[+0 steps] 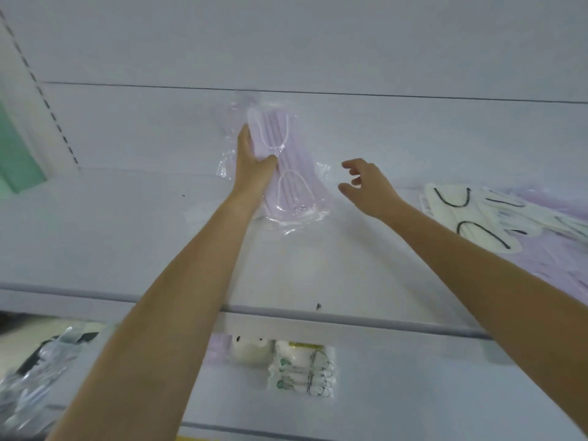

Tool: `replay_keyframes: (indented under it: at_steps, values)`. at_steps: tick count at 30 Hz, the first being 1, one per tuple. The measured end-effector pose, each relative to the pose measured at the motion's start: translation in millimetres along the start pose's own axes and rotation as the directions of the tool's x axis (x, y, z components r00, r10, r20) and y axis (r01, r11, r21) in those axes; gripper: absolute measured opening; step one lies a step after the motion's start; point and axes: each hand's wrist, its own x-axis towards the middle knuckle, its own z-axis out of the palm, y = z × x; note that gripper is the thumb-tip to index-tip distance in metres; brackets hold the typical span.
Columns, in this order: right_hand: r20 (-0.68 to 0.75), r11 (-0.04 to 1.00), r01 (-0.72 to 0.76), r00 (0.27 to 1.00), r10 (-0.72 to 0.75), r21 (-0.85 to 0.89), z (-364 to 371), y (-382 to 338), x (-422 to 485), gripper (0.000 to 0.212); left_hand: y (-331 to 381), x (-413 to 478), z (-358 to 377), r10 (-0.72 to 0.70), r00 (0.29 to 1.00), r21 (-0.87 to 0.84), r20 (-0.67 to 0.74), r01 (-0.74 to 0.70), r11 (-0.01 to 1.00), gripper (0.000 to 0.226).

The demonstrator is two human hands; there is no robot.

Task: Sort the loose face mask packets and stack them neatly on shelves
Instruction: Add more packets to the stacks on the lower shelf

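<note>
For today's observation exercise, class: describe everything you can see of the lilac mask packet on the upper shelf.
The lilac mask packet is a clear, crinkly plastic bag holding pleated lilac masks with white ear loops. It lies lengthwise on the white shelf, pointing toward the back wall. The left hand grips its left edge, thumb on top; the right hand hovers beside it, apart.

I get a bright, cool, even wash over the white shelf, with no hard shadows anywhere. A faint warmer patch glows on its surface near the middle. The clear wrap of the lilac mask packet throws small white glints at its edges. My wide lens bows the shelf's front lip into a curve. The plastic bags at lower left smear with blur, and the whole picture looks soft.
</note>
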Motion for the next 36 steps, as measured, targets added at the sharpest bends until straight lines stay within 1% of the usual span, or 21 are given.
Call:
replay_keyframes:
  at_steps: [1,3,6,8,10,12,13,15,18,23,26,28,30,32,34,36]
  values:
    - [0.04,1.0,-0.015,0.999,0.016,-0.02,4.5,-2.6,7.8,0.049,-0.4,3.2,-11.2,0.014,1.0,0.048,-0.005,-0.014,0.999,0.079]
    - [0.078,0.999,0.017,0.997,-0.012,-0.052,17.8,-10.7,22.1,0.053,-4.5,5.9,-34.3,0.026,0.999,0.11,-0.029,-0.022,0.994,0.088]
    - [0.093,0.993,0.095,0.992,-0.089,-0.065,43.1,-27.0,43.6,0.059,-17.0,4.7,-66.3,0.019,0.992,0.074,-0.127,-0.01,0.997,0.093]
    - [0.083,0.991,0.102,0.992,-0.095,-0.087,60.8,-37.8,57.5,0.068,-25.6,2.1,-79.7,-0.004,0.974,0.027,-0.229,0.011,1.0,0.092]
    - [0.076,0.974,0.1,0.993,-0.087,-0.204,77.3,-44.7,69.5,0.081,-30.4,1.5,-85.2,-0.048,0.955,-0.027,-0.292,0.042,0.999,0.091]
    - [0.071,0.931,0.105,0.994,-0.086,-0.35,90.7,-48.0,77.5,0.092,-33.1,2.0,-85.2,-0.083,0.953,-0.071,-0.292,0.065,0.995,0.092]
    - [0.055,0.918,0.098,0.995,-0.083,-0.384,96.0,-48.9,80.7,0.095,-33.6,2.6,-84.5,-0.094,0.956,-0.082,-0.277,0.074,0.994,0.092]
    - [0.015,0.924,0.063,0.998,-0.062,-0.378,104.6,-50.1,85.3,0.095,-34.6,4.0,-83.6,-0.1,0.962,-0.079,-0.254,0.082,0.993,0.093]
    - [-0.051,0.947,0.003,0.998,-0.021,-0.323,116.8,-52.0,88.0,0.087,-38.0,4.2,-82.9,-0.095,0.97,-0.058,-0.222,0.084,0.995,0.092]
    - [-0.113,0.918,-0.063,0.993,0.02,-0.392,134.1,-51.8,92.0,0.064,-41.3,6.1,-80.9,-0.127,0.967,-0.062,-0.221,0.116,0.991,0.09]
    - [-0.146,0.91,-0.084,0.989,0.027,-0.405,137.2,-51.7,99.2,0.038,-42.1,7.4,-79.0,-0.135,0.967,-0.064,-0.217,0.124,0.99,0.089]
    - [-0.186,0.922,-0.096,0.982,0.026,-0.376,137.3,-52.2,103.1,0.027,-42.7,8.8,-78.6,-0.136,0.968,-0.058,-0.212,0.126,0.99,0.089]
    - [-0.246,0.94,-0.077,0.969,-0.008,-0.332,134.5,-52.6,105.9,0.023,-42.8,9.9,-78.1,-0.145,0.966,-0.066,-0.215,0.133,0.989,0.089]
    - [-0.294,0.974,-0.01,0.954,-0.059,-0.228,129.9,-54.8,108.9,0.022,-43.0,10.5,-77.6,-0.133,0.965,-0.07,-0.227,0.12,0.99,0.088]
    - [-0.301,0.998,0.029,0.953,-0.046,-0.064,126.7,-60.9,112.6,0.022,-42.6,11.2,-76.7,-0.114,0.962,-0.066,-0.248,0.101,0.993,0.087]
    - [-0.288,0.999,0.017,0.958,-0.007,0.033,129.5,-69.0,116.0,0.022,-43.4,12.1,-76.4,-0.107,0.956,-0.069,-0.275,0.091,0.993,0.087]
